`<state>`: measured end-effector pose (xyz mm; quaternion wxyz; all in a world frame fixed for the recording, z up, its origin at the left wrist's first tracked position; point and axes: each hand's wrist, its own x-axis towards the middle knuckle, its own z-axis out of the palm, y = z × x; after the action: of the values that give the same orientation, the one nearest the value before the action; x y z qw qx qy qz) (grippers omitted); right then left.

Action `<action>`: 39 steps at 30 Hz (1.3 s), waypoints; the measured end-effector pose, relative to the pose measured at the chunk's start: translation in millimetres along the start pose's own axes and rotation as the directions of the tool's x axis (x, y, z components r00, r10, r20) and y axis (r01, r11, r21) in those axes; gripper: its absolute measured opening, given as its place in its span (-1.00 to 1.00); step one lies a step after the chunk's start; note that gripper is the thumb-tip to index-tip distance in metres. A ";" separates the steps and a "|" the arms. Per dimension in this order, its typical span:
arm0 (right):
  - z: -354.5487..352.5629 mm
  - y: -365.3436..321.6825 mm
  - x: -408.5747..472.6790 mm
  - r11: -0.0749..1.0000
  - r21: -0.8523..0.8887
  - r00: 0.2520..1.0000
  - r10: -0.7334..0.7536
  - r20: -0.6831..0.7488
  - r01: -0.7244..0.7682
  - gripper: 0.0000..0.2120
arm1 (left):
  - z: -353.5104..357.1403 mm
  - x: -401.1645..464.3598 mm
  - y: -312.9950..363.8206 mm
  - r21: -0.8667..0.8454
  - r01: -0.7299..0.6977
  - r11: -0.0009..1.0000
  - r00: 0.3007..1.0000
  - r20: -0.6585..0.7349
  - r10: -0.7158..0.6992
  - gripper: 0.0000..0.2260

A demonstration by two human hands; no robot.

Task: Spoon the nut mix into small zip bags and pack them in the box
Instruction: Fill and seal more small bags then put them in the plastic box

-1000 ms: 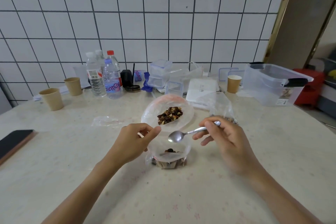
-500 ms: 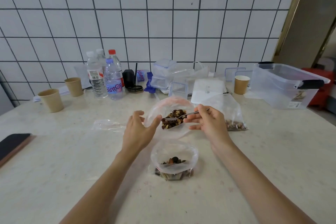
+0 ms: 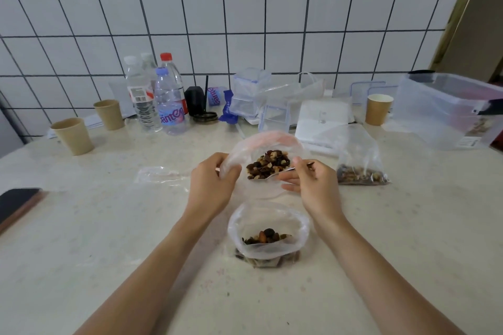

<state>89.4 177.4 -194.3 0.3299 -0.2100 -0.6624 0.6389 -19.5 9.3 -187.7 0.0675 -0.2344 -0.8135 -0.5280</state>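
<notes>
A large clear bag (image 3: 265, 141) of nut mix (image 3: 268, 164) lies open at the table's middle. My left hand (image 3: 212, 185) grips its left rim. My right hand (image 3: 307, 182) pinches a metal spoon (image 3: 275, 175) whose bowl is down in the nut mix. Nearer to me stands a small zip bag (image 3: 268, 228), open, with some nuts at its bottom and no hand on it. A filled zip bag (image 3: 359, 160) lies to the right. An empty flat zip bag (image 3: 160, 175) lies to the left. The clear plastic box (image 3: 446, 111) stands at the far right.
Two paper cups (image 3: 73, 134) stand at the left and one (image 3: 378, 109) at the right. Water bottles (image 3: 168, 100), small clear containers (image 3: 250, 90) and a white flat box (image 3: 324, 119) line the tiled wall. A dark phone (image 3: 16, 202) lies at the left edge.
My right hand carried the spoon from above the small bag back into the large bag's nut mix. My left hand let go of the small bag and took the large bag's rim.
</notes>
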 end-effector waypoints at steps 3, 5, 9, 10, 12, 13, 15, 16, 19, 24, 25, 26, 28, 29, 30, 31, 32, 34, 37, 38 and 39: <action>-3.2 -0.4 1.1 0.998 0.046 0.998 0.051 0.038 -0.053 -0.74 | 0.5 -0.4 2.3 -0.110 0.064 0.992 0.997 0.041 -0.060 -0.95; -4.1 0.2 0.8 0.996 0.058 0.996 0.067 0.052 -0.070 -0.75 | 0.5 -0.5 1.4 -0.172 0.101 0.980 0.994 0.066 -0.091 -0.98; -1.8 2.4 -0.9 0.998 0.034 0.998 0.051 0.027 -0.051 -0.79 | 0.4 -1.1 2.5 -0.220 0.117 0.968 0.992 0.081 -0.101 -0.99; -1.4 3.4 -0.9 0.998 0.031 0.999 0.046 0.003 -0.046 -0.79 | -0.3 -0.9 2.5 -0.229 0.125 0.965 0.991 0.081 -0.109 -0.98; -1.3 5.8 -1.0 0.999 0.022 0.999 0.030 -0.042 -0.029 -0.79 | -2.3 -0.4 1.5 -0.228 0.127 0.965 0.991 0.075 -0.113 -0.97; -1.6 7.3 -1.2 1.000 0.011 0.998 0.019 -0.053 -0.018 -0.79 | -3.1 -0.5 0.8 -0.224 0.123 0.967 0.991 0.071 -0.110 -0.96; -1.0 9.7 -1.4 1.000 -0.024 0.999 0.000 -0.034 -0.001 -0.80 | -3.6 -1.3 0.5 -0.226 0.112 0.968 0.993 0.073 -0.098 -0.94; -0.4 10.5 -1.4 0.999 -0.045 1.000 -0.004 -0.011 0.004 -0.81 | -3.1 -2.0 0.8 -0.227 0.108 0.968 0.993 0.077 -0.093 -0.93; 0.7 11.0 -0.4 0.997 -0.073 1.000 -0.004 0.031 0.006 -0.83 | -2.5 -3.8 1.8 -0.225 0.106 0.969 0.993 0.080 -0.090 -0.91; 2.0 9.8 -1.7 0.998 -0.064 1.000 0.005 0.022 -0.004 -0.84 | -2.5 -4.9 2.8 -0.191 0.072 0.979 0.995 0.079 -0.058 -0.91; 1.5 8.8 -2.2 0.999 -0.042 0.999 0.027 0.019 -0.026 -0.83 | -2.4 -5.2 3.4 -0.181 0.058 0.982 0.996 0.077 -0.044 -0.90; 0.8 7.7 -2.5 0.998 -0.011 0.998 0.055 0.015 -0.054 -0.82 | -2.3 -5.4 3.8 -0.174 0.045 0.984 0.997 0.072 -0.032 -0.88; -0.9 5.8 -3.6 0.992 0.067 0.994 0.109 0.005 -0.109 -0.81 | -3.1 -5.9 4.4 -0.163 0.027 0.986 0.998 0.062 -0.018 -0.86; -2.0 4.7 -4.2 0.986 0.105 0.991 0.132 0.001 -0.131 -0.81 | -3.6 -6.0 4.3 -0.158 0.023 0.987 0.998 0.053 -0.015 -0.86; -2.9 3.5 -4.6 0.979 0.138 0.989 0.151 -0.005 -0.149 -0.81 | -3.8 -5.8 4.1 -0.153 0.023 0.988 0.999 0.043 -0.017 -0.86; -3.7 2.2 -4.8 0.973 0.164 0.986 0.166 -0.013 -0.162 -0.81 | -4.0 -5.6 3.8 -0.151 0.026 0.988 0.999 0.035 -0.021 -0.87; -4.3 0.8 -5.2 0.968 0.184 0.984 0.177 -0.022 -0.170 -0.80 | -4.2 -5.7 3.5 -0.153 0.031 0.988 0.999 0.030 -0.027 -0.87; -5.1 -2.2 -5.8 0.963 0.206 0.982 0.187 -0.037 -0.176 -0.80 | -4.3 -6.1 2.9 -0.159 0.044 0.986 0.999 0.026 -0.040 -0.88; -6.3 -4.9 -7.3 0.962 0.216 0.982 0.183 -0.055 -0.167 -0.76 | -4.4 -6.0 1.9 -0.143 0.068 0.987 0.998 0.017 -0.066 -0.89; -6.5 -5.4 -7.7 0.962 0.220 0.982 0.181 -0.060 -0.163 -0.75 | -4.5 -5.7 0.9 -0.126 0.073 0.989 0.997 0.014 -0.072 -0.89; -7.0 -6.1 -8.4 0.961 0.223 0.982 0.181 -0.061 -0.163 -0.74 | -4.9 -5.8 0.3 -0.104 0.079 0.991 0.997 0.011 -0.078 -0.88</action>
<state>101.0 175.9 -190.0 0.3205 -0.2553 -0.5541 0.7247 -14.9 3.2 -187.4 0.0315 -0.2072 -0.7935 -0.5713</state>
